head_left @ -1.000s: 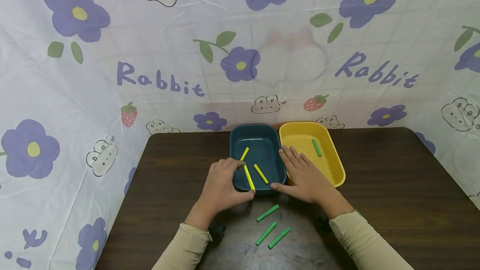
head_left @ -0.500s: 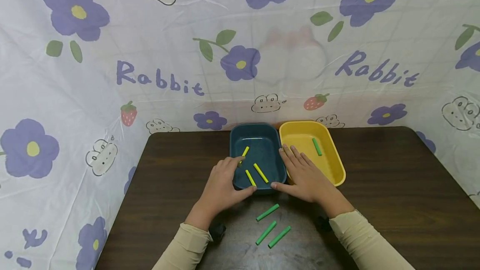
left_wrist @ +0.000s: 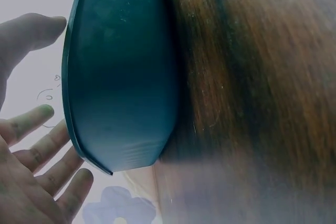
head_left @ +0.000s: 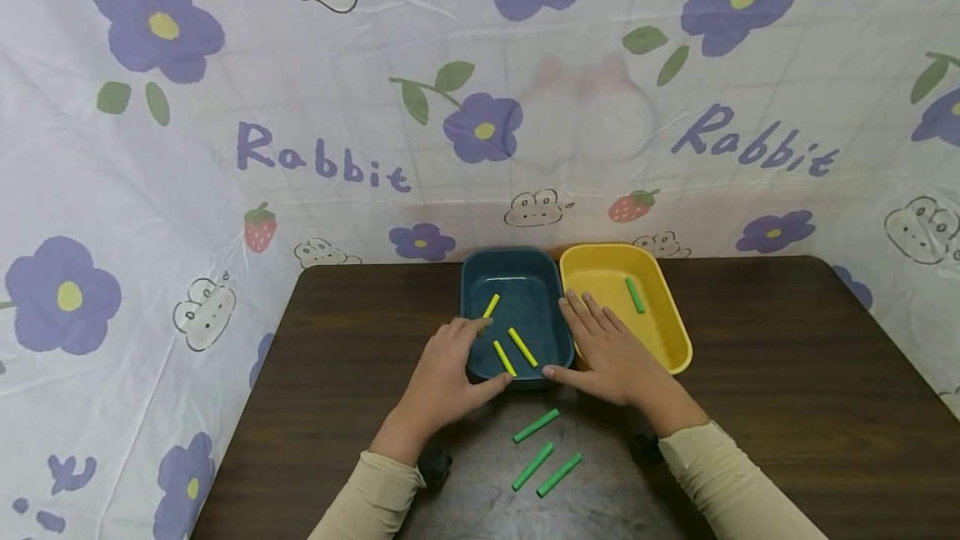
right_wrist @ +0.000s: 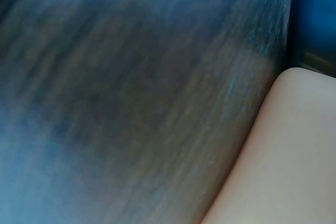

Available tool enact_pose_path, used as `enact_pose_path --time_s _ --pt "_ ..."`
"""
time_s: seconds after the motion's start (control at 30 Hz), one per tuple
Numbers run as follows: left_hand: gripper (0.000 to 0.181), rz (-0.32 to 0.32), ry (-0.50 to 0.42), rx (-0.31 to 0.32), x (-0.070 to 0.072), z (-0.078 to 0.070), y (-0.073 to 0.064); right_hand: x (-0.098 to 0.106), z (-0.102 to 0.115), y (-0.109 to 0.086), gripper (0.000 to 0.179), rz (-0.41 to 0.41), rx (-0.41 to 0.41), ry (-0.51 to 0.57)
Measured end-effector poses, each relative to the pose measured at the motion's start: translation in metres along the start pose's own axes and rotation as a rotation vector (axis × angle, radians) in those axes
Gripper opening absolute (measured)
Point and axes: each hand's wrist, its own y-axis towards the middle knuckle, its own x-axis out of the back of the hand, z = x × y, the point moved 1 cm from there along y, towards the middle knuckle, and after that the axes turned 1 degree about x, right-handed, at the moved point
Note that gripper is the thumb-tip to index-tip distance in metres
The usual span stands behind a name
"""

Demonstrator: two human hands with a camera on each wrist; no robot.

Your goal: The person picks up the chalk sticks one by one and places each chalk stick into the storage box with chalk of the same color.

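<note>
My left hand [head_left: 452, 367] is at the near left rim of the dark blue tray [head_left: 517, 263], fingers and thumb spread with nothing between them. The left wrist view shows its loose fingers beside the tray's outer wall [left_wrist: 121, 77]. Three short, chalk-like sticks lie in this tray: a yellow stick [head_left: 522, 347] in the middle, a second yellow stick [head_left: 504, 358] by my left thumb, and a third yellow stick [head_left: 491, 305] by the fingertips. My right hand [head_left: 603, 348] lies with straight fingers over the adjoining rims of the blue tray and the yellow tray [head_left: 678, 332].
One green stick [head_left: 634, 295] lies in the yellow tray. Three more rest on the dark wooden table [head_left: 780, 390] in front: an upper green stick [head_left: 536, 426], a left one and a right one. A printed cloth [head_left: 480, 40] hangs behind the table.
A second ago my left finger and thumb held a yellow stick over the blue tray; it has been let go and lies inside. The right hand has stayed in place.
</note>
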Motion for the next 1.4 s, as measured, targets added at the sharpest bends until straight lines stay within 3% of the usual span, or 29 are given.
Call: enact_pose_path --time_s 0.57,0.9,1.4 --pt "0.071 0.008 -0.036 0.003 0.007 -0.002 -0.008 0.003 0.001 0.002 0.11 -0.004 -0.008 -0.004" --pt "0.071 0.014 -0.03 0.006 0.013 -0.001 -0.014 0.006 0.007 -0.002 0.11 -0.043 0.0 -0.084" --pt "0.068 0.047 -0.044 -0.009 0.016 -0.009 -0.021 0.019 -0.002 -0.02 0.107 -0.071 -0.025 -0.074"
